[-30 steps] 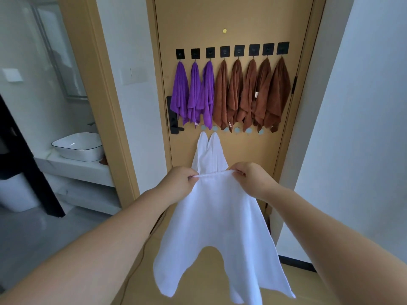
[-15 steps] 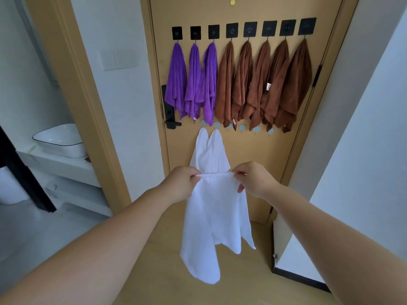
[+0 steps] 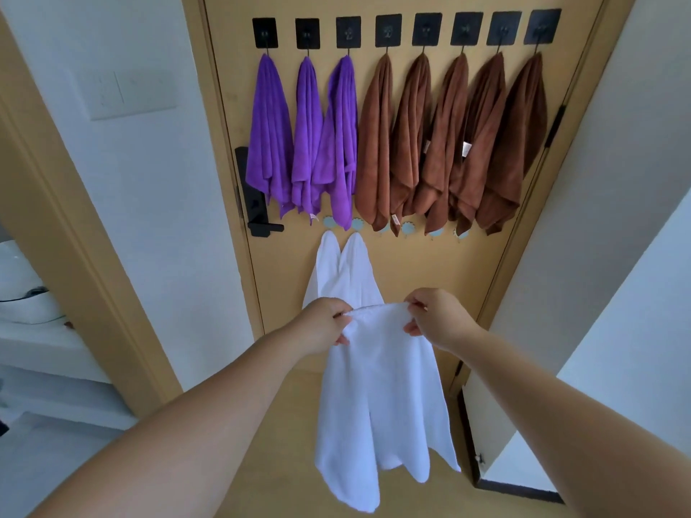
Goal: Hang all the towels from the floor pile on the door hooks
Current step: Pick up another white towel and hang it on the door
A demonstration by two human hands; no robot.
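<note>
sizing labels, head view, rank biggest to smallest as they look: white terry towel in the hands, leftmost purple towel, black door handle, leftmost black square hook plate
1. white towel, though nearest the camera
2. leftmost purple towel
3. black door handle
4. leftmost black square hook plate

Left hand point(image 3: 324, 325) and right hand point(image 3: 435, 320) pinch the top edge of a white towel point(image 3: 377, 398) before a door point(image 3: 422, 263) bearing purple towels point(image 3: 303, 143), brown towels point(image 3: 448, 143) and two hung white towels point(image 3: 342, 272).

Fluffy white terry-cloth towel point(image 3: 377, 386)
</note>
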